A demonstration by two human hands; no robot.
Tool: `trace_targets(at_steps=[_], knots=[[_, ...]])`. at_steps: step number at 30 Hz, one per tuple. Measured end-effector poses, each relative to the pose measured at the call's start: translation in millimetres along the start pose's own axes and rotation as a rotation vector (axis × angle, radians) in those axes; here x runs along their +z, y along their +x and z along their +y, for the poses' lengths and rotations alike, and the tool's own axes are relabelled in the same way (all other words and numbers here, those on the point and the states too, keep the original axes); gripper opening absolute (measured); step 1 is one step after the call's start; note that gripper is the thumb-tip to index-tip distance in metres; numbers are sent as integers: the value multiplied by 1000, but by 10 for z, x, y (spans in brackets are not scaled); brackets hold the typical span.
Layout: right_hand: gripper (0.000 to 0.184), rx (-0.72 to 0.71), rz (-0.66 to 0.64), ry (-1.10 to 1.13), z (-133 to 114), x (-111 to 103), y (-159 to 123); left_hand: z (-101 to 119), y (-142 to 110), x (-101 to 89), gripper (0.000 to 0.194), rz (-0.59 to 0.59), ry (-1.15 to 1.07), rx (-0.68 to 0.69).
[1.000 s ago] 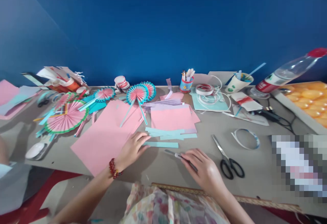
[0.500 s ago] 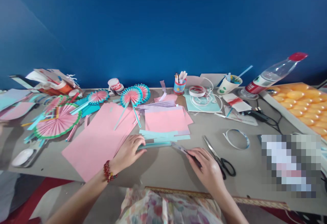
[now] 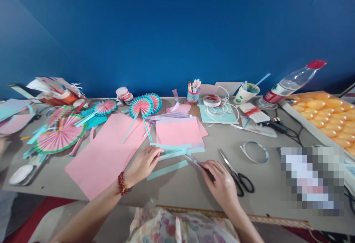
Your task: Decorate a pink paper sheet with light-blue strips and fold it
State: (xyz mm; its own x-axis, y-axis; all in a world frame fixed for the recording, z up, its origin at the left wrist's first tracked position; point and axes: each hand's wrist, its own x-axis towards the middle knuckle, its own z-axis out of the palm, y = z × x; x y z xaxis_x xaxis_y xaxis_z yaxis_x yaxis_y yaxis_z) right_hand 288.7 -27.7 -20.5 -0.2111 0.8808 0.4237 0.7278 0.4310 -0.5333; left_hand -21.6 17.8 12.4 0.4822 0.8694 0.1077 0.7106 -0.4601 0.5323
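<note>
My left hand (image 3: 145,161), with a red bead bracelet at its wrist, pinches the left end of a light blue paper strip (image 3: 172,154). My right hand (image 3: 219,178) is closed round a utility knife (image 3: 197,162) with a dark handle. Its blade tip meets or lies very close to the strip's right end. Just below, a second light blue strip (image 3: 168,170) rests flat and slanted on the table. Behind the held strip lie more light blue strips (image 3: 197,150) and pink sheets (image 3: 177,132).
Black-handled scissors (image 3: 235,174) lie right of my right hand. A large pink sheet (image 3: 102,154) spreads to the left, near folded paper fans (image 3: 141,106). Farther right are a white-and-blue band (image 3: 255,152) and a plastic bottle (image 3: 291,82). Another person's hand shows partly at the left edge.
The knife has moved up and left to the strip's right end. The held strip has shifted back toward the pile, and a separate strip now lies in front of it. The view has turned slightly right.
</note>
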Motion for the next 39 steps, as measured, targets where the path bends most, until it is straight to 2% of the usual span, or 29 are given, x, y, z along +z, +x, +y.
trace_targets(at_steps=[4,8,12,18,23,26,30,33,35,37,39], knots=[[11,4,13,5,-17,-3,8,26,32,-9,21,20,-156,-52],[10,3,83,38,-27,-49,18,20,60,-54,23,-87,-305,-53],[12,16,159,78,-31,-99,41,-14,97,-135,22,-164,-244,13],[10,18,189,82,-34,-102,52,-47,123,-143,42,-316,-114,117],[11,22,166,80,-14,-82,27,30,170,-117,43,-281,-16,172],[11,21,164,88,-17,-85,32,110,253,-207,32,-217,93,222],[11,32,160,112,-16,-82,38,253,408,-312,19,-138,426,422],[11,66,186,111,3,-71,28,333,495,-212,16,-134,558,704],[10,92,221,113,16,-73,19,348,517,-85,23,-154,555,871],[10,110,253,117,24,-85,7,337,502,29,28,-185,494,973],[10,115,249,117,27,-105,-4,320,448,98,25,-187,413,925]])
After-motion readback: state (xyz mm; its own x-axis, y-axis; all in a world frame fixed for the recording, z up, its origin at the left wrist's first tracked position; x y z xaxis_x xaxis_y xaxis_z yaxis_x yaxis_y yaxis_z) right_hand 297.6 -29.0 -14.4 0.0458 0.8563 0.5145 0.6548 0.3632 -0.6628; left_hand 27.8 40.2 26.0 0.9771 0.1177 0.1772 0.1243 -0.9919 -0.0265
